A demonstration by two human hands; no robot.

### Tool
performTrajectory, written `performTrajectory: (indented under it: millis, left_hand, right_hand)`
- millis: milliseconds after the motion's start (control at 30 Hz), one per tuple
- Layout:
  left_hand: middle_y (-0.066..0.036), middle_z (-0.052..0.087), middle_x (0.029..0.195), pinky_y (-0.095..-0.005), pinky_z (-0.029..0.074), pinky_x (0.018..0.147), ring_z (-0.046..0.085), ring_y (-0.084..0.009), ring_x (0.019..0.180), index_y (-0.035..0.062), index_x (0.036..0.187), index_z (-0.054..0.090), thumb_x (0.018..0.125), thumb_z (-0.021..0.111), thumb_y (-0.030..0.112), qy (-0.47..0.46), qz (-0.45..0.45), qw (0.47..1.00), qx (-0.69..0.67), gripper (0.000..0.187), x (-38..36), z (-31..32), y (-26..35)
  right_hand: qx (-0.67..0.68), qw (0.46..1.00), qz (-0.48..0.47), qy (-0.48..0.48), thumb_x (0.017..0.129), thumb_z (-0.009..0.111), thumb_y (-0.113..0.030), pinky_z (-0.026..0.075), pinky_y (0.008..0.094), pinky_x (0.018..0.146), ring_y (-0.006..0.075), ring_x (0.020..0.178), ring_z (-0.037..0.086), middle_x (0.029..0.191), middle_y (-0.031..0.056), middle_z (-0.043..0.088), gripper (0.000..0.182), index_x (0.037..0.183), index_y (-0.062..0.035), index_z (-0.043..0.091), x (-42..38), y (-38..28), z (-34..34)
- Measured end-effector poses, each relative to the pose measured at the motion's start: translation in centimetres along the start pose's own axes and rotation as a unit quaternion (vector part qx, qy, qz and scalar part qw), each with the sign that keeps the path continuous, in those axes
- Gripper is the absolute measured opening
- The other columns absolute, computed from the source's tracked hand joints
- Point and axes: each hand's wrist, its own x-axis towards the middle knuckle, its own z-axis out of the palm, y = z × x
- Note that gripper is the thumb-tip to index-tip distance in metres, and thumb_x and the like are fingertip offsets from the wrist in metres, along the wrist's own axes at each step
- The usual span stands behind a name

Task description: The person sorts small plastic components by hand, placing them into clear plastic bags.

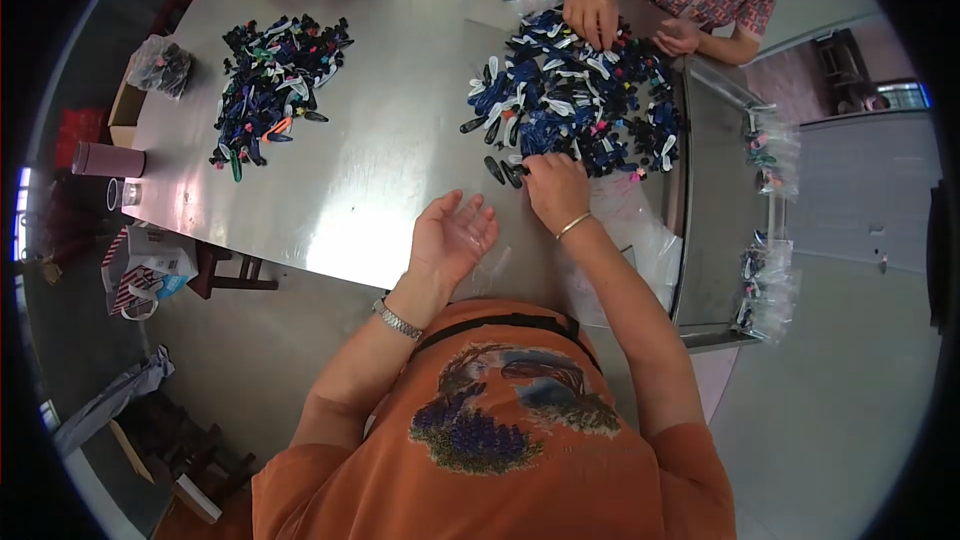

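On the metal table (385, 70), a large pile of small dark, blue and white clip-like pieces (575, 105) lies at the right. My right hand (556, 188) is at the pile's near edge, fingers bent together over small dark pieces; what they pinch is too small to make out. Just left of those fingertips lie dark oval clips (494, 170). My left hand (455, 238) rests palm up near the table's front edge, fingers loosely curled and apart, with nothing seen in it. Clear plastic bags (640, 255) lie under and beside my right forearm.
A second pile (265, 90) lies at the left, near a pink cup (108, 160) and a filled bag (160, 68). Across the table, a co-worker's hands (592, 12) reach to the right pile. Small filled bags (768, 285) hang along the right rail.
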Motion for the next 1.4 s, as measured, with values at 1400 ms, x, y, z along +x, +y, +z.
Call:
performTrajectory:
  millis: [1400]
  left_hand:
    - [-0.016, 0.058, 0.102, -0.0411, 0.047, 0.082, 0.055, -0.0293, 0.092, 0.0086, 0.087, 0.057, 0.088, 0.049, 0.021, 0.001, 0.008, 0.999, -0.036, 0.014, -0.4, -1.0, 0.5]
  right_hand:
    - [0.062, 0.99, 0.121, 0.038, 0.078, 0.058, -0.022, 0.05, 0.041, 0.068, 0.0304, 0.079, 0.061, 0.085, 0.0111, 0.062, 0.015, 0.083, -0.0082, 0.06, 0.7, -4.9, 3.0]
